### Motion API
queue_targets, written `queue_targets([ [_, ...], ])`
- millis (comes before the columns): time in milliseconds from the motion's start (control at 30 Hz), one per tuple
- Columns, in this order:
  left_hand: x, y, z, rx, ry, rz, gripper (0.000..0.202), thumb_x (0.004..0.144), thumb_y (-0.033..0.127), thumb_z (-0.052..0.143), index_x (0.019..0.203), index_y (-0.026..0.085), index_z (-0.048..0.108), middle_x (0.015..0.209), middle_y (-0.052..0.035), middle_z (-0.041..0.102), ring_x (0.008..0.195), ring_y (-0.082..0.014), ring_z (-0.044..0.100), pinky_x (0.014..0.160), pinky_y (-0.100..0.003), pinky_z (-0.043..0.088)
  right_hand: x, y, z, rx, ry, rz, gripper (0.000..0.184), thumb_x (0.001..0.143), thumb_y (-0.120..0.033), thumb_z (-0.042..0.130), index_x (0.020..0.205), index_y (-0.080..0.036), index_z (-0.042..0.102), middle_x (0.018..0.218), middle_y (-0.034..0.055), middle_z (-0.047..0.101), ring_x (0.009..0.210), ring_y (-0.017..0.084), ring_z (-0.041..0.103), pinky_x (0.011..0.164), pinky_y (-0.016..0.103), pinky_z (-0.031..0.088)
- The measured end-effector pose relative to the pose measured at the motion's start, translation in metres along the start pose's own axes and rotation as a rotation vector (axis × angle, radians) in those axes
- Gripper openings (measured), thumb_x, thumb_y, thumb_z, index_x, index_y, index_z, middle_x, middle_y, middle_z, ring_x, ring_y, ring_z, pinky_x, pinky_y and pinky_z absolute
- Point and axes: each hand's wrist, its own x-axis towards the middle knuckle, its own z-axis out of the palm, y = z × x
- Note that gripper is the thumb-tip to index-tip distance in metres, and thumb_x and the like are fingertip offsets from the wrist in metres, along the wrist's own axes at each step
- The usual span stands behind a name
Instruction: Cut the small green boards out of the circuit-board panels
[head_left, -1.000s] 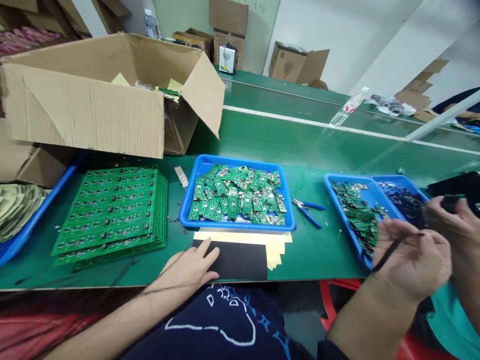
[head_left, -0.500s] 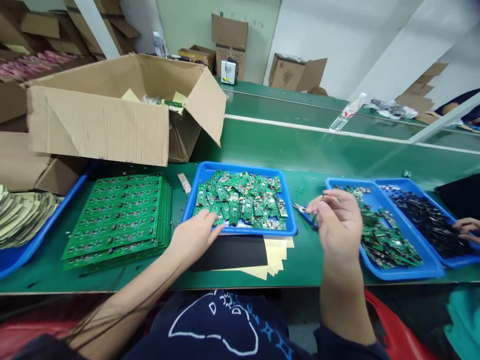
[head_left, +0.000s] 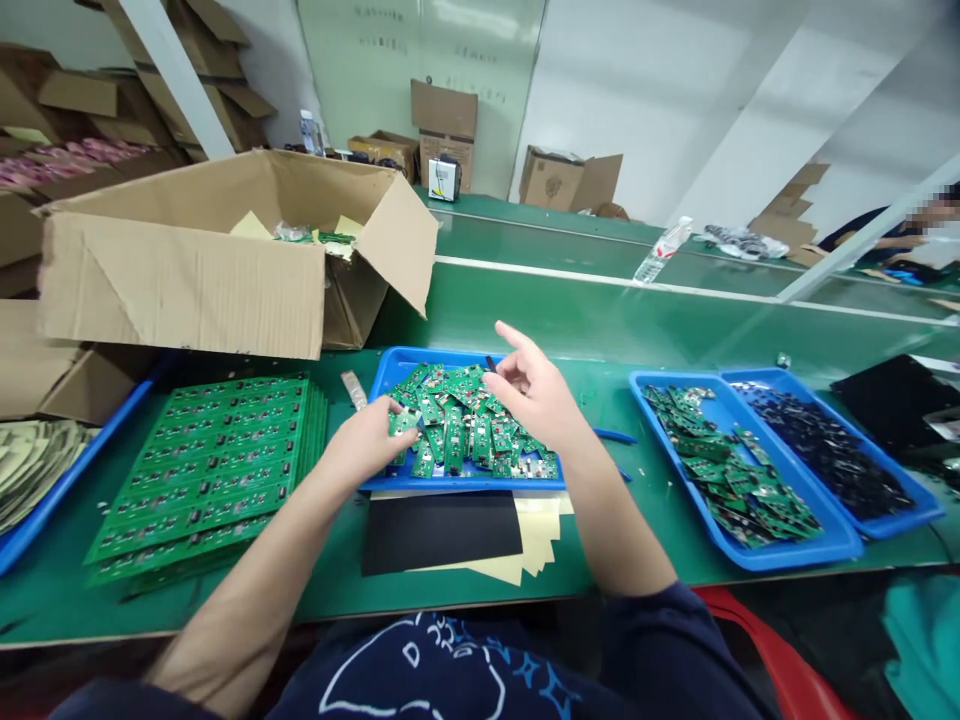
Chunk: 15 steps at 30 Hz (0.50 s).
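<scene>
My left hand [head_left: 364, 442] is closed in a pinch on a small green circuit board [head_left: 405, 421], over the left side of a blue tray [head_left: 461, 484]. Loose circuit boards [head_left: 453, 437] of the same kind fill this tray. My right hand [head_left: 536, 395] hovers above the tray's right side, index finger stretched out. A small black piece [head_left: 490, 364] pokes out between its thumb and other fingers; its exact kind cannot be made out. Partly hidden behind my right forearm, blue-handled pliers [head_left: 615, 436] lie on the green table.
To the left stand a stack of large circuit panels [head_left: 202, 460] and an open cardboard box [head_left: 184, 285]. On the right, one blue tray [head_left: 750, 440] holds more boards and another [head_left: 926, 508] holds black parts. Black and yellow sheets [head_left: 442, 530] lie at the front edge.
My right hand has moved left from beside the pliers to above the board tray. My left hand has picked up a small board. The view has shifted slightly upward and right.
</scene>
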Motion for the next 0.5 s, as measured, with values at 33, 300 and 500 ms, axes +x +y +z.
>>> queue_targets([
  [33, -0.003, 0.005, -0.009, -0.06, 0.06, 0.047, 0.04, 0.073, 0.046, 0.05, 0.099, 0.016, 0.05, 0.067, 0.0009, 0.051, 0.062, -0.0171, 0.055, 0.054, -0.026, 0.037, 0.003, -0.001, 0.003, -0.003, -0.003, 0.037, 0.044, 0.081, -0.028, 0.052, 0.124, -0.017, 0.046, 0.07, -0.0027, 0.05, 0.058, 0.009, 0.046, 0.056, 0.025, 0.044],
  [300, -0.016, 0.067, -0.047, -0.378, 0.239, 0.373, 0.029, 0.074, 0.038, 0.054, 0.093, 0.018, 0.043, 0.059, 0.0084, 0.032, 0.049, -0.008, 0.036, 0.048, -0.021, 0.029, 0.01, -0.013, 0.006, 0.088, 0.114, 0.033, 0.018, 0.075, -0.027, 0.059, 0.089, -0.017, 0.062, 0.066, -0.0024, 0.051, 0.06, 0.009, 0.048, 0.058, 0.023, 0.043],
  [500, 0.001, 0.073, -0.044, -0.697, -0.005, 0.47, 0.023, 0.078, 0.038, 0.048, 0.088, 0.017, 0.048, 0.059, 0.0063, 0.038, 0.05, -0.0078, 0.037, 0.046, -0.02, 0.032, 0.013, -0.002, 0.002, 0.144, 0.125, -0.024, 0.014, 0.075, -0.024, 0.059, 0.086, -0.018, 0.065, 0.066, -0.0012, 0.055, 0.062, 0.01, 0.051, 0.059, 0.023, 0.045],
])
